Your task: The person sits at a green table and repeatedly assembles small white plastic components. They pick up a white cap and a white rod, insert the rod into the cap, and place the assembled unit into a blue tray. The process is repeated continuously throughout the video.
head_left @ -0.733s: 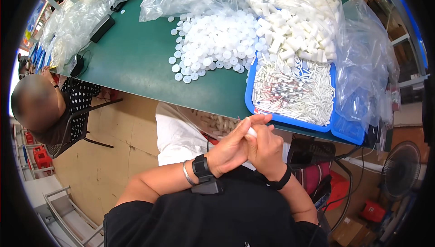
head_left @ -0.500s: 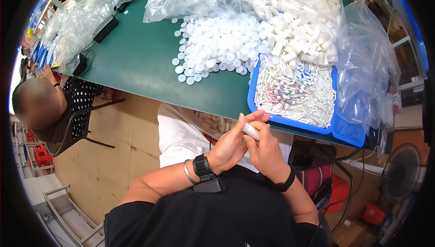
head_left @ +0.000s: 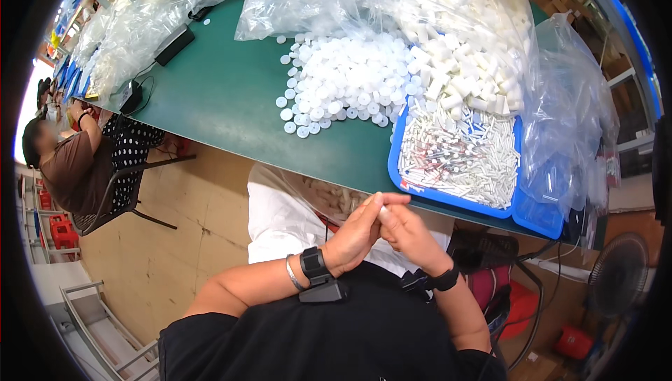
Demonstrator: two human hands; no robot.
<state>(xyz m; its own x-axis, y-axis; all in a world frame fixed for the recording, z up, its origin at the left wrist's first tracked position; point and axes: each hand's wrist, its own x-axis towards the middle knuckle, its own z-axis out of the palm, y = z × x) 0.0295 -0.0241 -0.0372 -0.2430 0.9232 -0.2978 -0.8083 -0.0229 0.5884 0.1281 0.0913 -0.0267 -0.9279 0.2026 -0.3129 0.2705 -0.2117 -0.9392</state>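
My left hand [head_left: 353, 237] and my right hand [head_left: 414, 241] are pressed together above my lap, just short of the table's front edge. Their fingers close on each other, the right thumb bent at the top and one finger pointing right. The short white cylinder that showed between them a moment ago is now hidden by the fingers. Up and to the right of them, a blue tray [head_left: 455, 204] holds many thin white pins, some with reddish ends. A heap of white discs [head_left: 350, 76] lies on the green table [head_left: 224, 101], beside a pile of white cylinders [head_left: 462, 73].
Clear plastic bags [head_left: 318, 0] lie along the table's back, and another bag [head_left: 570, 108] hangs at the right. A black box [head_left: 173, 45] with a cable rests farther left. A person [head_left: 77, 164] sits on a chair at the left. A fan [head_left: 618, 269] stands at the right.
Both hands have drawn slightly down toward me and closed together, so the white cylinder no longer shows. The view has shifted slightly. The seated person's head has turned.
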